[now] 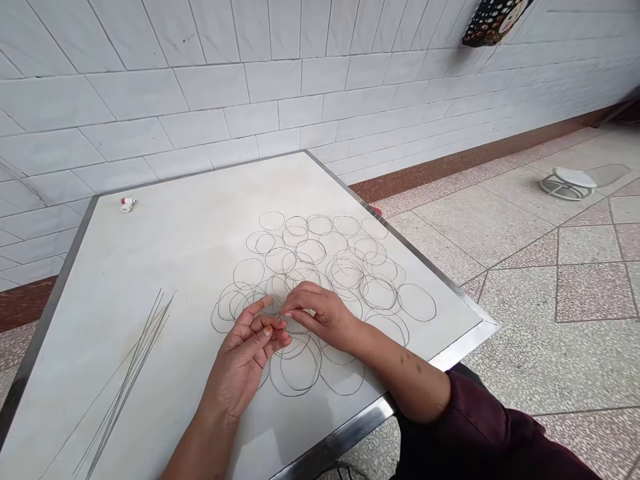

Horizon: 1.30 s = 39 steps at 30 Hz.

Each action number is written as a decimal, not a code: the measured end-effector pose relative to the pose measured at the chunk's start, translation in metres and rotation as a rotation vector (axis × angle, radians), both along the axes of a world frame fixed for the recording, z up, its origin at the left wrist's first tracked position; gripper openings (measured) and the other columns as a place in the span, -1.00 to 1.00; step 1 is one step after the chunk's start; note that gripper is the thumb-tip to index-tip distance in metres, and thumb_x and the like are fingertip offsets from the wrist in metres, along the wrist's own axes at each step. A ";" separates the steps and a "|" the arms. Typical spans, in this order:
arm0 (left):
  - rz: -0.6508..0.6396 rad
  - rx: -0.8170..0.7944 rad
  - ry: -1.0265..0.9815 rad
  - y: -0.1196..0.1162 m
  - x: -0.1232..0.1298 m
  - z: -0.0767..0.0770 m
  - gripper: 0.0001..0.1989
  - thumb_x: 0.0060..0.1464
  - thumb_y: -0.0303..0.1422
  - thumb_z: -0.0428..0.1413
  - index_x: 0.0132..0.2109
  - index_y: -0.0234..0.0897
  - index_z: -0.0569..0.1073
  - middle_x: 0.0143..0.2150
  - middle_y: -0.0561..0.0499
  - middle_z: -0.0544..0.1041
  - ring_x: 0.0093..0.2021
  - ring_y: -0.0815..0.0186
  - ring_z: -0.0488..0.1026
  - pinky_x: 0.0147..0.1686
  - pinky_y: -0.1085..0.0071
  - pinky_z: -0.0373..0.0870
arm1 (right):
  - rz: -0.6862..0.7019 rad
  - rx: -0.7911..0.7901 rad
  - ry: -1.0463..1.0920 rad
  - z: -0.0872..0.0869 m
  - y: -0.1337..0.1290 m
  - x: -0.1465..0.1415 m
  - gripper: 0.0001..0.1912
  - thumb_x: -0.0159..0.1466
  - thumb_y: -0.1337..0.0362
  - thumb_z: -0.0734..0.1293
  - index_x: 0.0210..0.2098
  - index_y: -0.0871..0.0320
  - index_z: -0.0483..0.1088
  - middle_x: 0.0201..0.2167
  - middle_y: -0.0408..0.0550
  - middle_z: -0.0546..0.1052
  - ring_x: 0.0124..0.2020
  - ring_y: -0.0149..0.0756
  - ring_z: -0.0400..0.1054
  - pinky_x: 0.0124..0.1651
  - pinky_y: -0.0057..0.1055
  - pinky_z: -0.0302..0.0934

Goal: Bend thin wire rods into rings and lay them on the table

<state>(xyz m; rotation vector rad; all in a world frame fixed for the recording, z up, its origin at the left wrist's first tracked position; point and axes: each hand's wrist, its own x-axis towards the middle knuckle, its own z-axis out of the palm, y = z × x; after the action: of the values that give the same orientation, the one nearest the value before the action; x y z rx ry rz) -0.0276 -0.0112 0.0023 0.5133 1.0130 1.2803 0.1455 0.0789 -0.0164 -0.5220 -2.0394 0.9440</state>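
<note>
Several thin wire rings (419,302) lie spread and overlapping on the white table (150,247). Above them my left hand (245,353), palm up, pinches a thin wire between thumb and fingers. My right hand (323,317) meets it from the right, its thumb and index finger closed on the same wire. Only a short piece of that wire (280,319) shows between the fingertips; the rest is hard to tell from the rings behind. Several straight wires (127,380) lie in a loose bundle left of my left hand.
A small red and white item (128,205) sits at the table's far left corner. White tiled wall (205,87) stands behind the table. On the floor at the right is a low white stool (573,181). A dark patterned item (495,21) hangs on the wall.
</note>
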 end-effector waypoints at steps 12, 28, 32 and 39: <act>-0.027 -0.012 0.338 -0.002 0.003 -0.001 -0.60 0.05 -0.18 0.30 0.04 -0.18 0.61 -0.10 -0.15 0.64 -0.01 0.07 0.56 0.18 0.06 0.30 | -0.135 -0.162 0.085 0.004 -0.001 -0.001 -0.92 0.34 0.26 0.35 -0.28 0.04 0.50 -0.29 -0.06 0.45 -0.24 -0.29 0.35 -0.27 -0.34 0.33; 0.017 0.047 0.639 -0.004 0.005 0.003 -0.75 0.16 -0.14 0.16 -0.16 -0.13 0.67 -0.43 -0.01 0.54 -0.39 0.22 0.40 -0.26 0.34 0.35 | -0.028 0.011 -0.012 -0.002 0.003 0.002 -0.87 0.39 0.31 0.30 -0.24 0.02 0.51 -0.31 -0.07 0.48 -0.19 -0.24 0.34 -0.12 -0.25 0.30; -0.008 0.064 0.677 -0.004 0.004 0.000 -0.73 0.18 -0.11 0.14 -0.16 -0.11 0.66 -0.45 0.01 0.51 -0.38 0.21 0.38 -0.27 0.34 0.33 | 0.001 0.035 -0.015 -0.003 0.003 0.003 -0.86 0.38 0.35 0.31 -0.24 0.03 0.50 -0.31 -0.07 0.47 -0.19 -0.24 0.33 -0.12 -0.26 0.29; -0.047 0.060 0.813 -0.003 0.002 -0.005 -0.75 0.19 -0.13 0.11 -0.17 -0.10 0.63 -0.46 0.04 0.49 -0.40 0.23 0.37 -0.32 0.35 0.32 | -0.006 0.058 -0.047 -0.004 0.003 0.002 -0.91 0.38 0.32 0.32 -0.22 0.04 0.49 -0.32 -0.07 0.47 -0.20 -0.25 0.34 -0.14 -0.29 0.31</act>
<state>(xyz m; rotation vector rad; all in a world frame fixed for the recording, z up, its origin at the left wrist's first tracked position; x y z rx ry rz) -0.0254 -0.0145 -0.0031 1.1482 1.6155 1.0640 0.1480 0.0816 -0.0201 -0.5236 -2.1000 0.8735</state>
